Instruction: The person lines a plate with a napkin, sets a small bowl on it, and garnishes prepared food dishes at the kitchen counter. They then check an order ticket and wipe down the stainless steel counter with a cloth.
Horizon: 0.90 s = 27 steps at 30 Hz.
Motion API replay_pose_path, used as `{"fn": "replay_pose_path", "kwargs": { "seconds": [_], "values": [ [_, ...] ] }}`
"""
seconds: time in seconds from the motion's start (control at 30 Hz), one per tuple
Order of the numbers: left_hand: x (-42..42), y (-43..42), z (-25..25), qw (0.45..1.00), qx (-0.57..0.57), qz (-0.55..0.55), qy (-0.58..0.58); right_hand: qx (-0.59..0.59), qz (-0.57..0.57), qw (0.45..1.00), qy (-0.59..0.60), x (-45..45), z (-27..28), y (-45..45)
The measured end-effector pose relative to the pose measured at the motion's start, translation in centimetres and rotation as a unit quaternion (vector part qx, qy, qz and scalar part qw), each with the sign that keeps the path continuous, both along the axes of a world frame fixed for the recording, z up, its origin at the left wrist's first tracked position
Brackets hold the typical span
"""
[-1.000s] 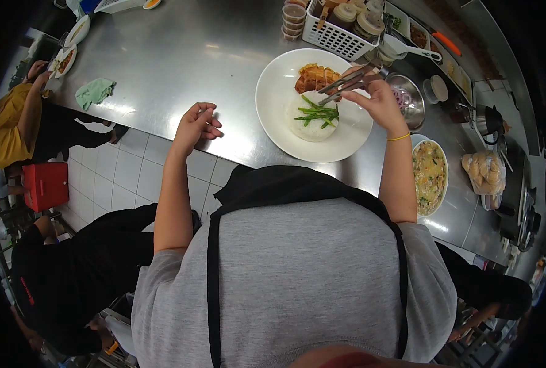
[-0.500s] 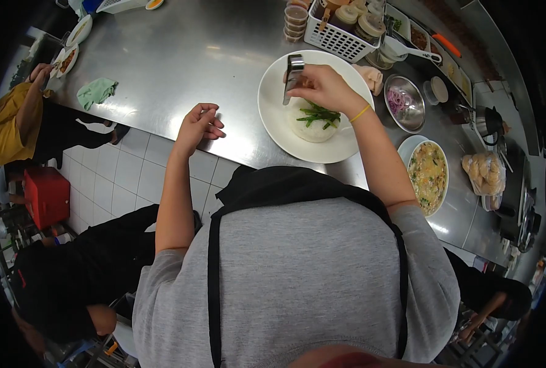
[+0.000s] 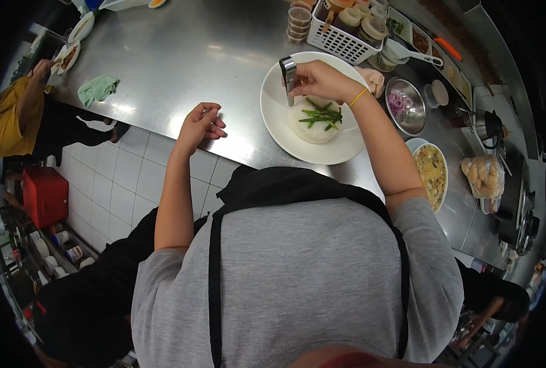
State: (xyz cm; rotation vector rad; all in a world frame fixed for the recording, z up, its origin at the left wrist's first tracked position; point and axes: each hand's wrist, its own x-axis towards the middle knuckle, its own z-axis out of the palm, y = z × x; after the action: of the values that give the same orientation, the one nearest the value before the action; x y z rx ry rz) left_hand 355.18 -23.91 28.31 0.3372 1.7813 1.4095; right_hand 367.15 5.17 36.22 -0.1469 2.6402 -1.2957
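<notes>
My right hand (image 3: 317,81) is closed around metal tongs (image 3: 289,80) above the upper left part of a large white plate (image 3: 279,132). It covers most of the browned sliced food on that plate. A round mound of white rice (image 3: 313,132) sits at the plate's middle, with green vegetable pieces (image 3: 321,115) on top. The tongs' tips are hidden behind my fingers or point down by the rice's edge. To the left of the plate, my left hand (image 3: 203,127) hovers near the counter's front edge, fingers loosely curled and apart, holding nothing.
Right of the plate are a metal bowl of sliced onion (image 3: 405,105) and an oval dish of food (image 3: 431,175). Behind it stands a white basket of bottles (image 3: 340,44). A green cloth (image 3: 97,90) lies left on the steel counter (image 3: 181,67). A person in yellow (image 3: 15,119) stands far left.
My right hand has swung left with the tongs from the plate's right side to its upper left, the tongs turning upright. My left hand has barely moved. The person in black at lower left has shifted.
</notes>
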Motion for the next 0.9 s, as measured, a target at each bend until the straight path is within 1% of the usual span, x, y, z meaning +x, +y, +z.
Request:
{"fn": "replay_pose_path", "kwargs": {
  "seconds": [0.03, 0.1, 0.13, 0.2, 0.23, 0.3, 0.33, 0.4, 0.43, 0.5, 0.57, 0.63, 0.7, 0.77, 0.8, 0.87, 0.9],
  "values": [
    [0.0, 0.0, 0.1, 1.000, -0.008, 0.002, 0.001, 0.001, -0.001, 1.000, 0.000, 0.0, 0.3, 0.0],
    [-0.2, 0.0, -0.2, 1.000, -0.001, 0.000, -0.003, -0.062, -0.057, 0.995, -0.060, -0.2, 0.8, -0.4],
    [-0.2, -0.1, -0.3, 1.000, 0.005, -0.002, -0.008, -0.063, -0.057, 0.995, -0.060, -0.3, 0.4, -0.5],
    [-0.2, -0.1, -0.3, 1.000, 0.002, -0.001, -0.005, 0.006, -0.004, 1.000, 0.009, -0.5, -0.5, -0.6],
    [-0.2, 0.0, -0.2, 1.000, 0.000, 0.001, -0.004, 0.006, -0.004, 1.000, 0.009, -0.5, -0.4, -0.5],
    [0.0, 0.0, -0.1, 1.000, 0.002, 0.002, -0.002, 0.088, 0.019, 0.996, -0.018, -0.4, 0.2, -0.6],
    [0.0, -0.1, 0.0, 1.000, 0.003, 0.001, -0.001, 0.088, 0.020, 0.996, -0.017, -0.6, -0.1, -0.5],
    [-0.1, -0.1, 0.0, 1.000, -0.001, 0.003, -0.001, 0.024, 0.036, 0.999, -0.015, -0.6, -0.6, -0.2],
    [-0.1, 0.1, 0.0, 1.000, -0.004, 0.005, -0.002, 0.025, 0.035, 0.999, -0.015, -0.7, -0.5, -0.2],
    [0.0, 0.1, -0.1, 1.000, -0.002, 0.005, -0.003, -0.034, -0.033, 0.998, -0.049, -1.1, 0.3, -0.5],
    [-0.1, -0.1, -0.1, 1.000, -0.001, 0.005, -0.001, -0.028, -0.018, 0.998, -0.053, -1.3, 0.4, -0.8],
    [0.0, 0.0, -0.1, 1.000, 0.007, 0.002, -0.002, 0.062, 0.048, 0.996, -0.031, -1.4, -0.1, -0.8],
    [-0.1, 0.0, -0.1, 1.000, 0.010, 0.004, -0.003, 0.058, 0.065, 0.996, -0.014, -1.7, -1.1, -0.1],
    [0.0, -0.1, -0.2, 1.000, 0.011, 0.003, -0.004, -0.008, 0.056, 0.998, -0.033, -1.8, -1.4, 0.3],
    [-0.1, -0.1, -0.2, 1.000, 0.010, 0.003, -0.004, -0.007, 0.055, 0.998, -0.033, -1.8, -1.1, 0.3],
    [-0.1, 0.0, -0.1, 1.000, 0.008, 0.002, -0.004, -0.077, -0.038, 0.989, -0.122, -2.0, -0.1, 0.1],
    [0.0, 0.0, -0.1, 1.000, 0.006, 0.002, -0.004, -0.078, -0.038, 0.989, -0.121, -2.0, -0.3, 0.1]
  ]
}}
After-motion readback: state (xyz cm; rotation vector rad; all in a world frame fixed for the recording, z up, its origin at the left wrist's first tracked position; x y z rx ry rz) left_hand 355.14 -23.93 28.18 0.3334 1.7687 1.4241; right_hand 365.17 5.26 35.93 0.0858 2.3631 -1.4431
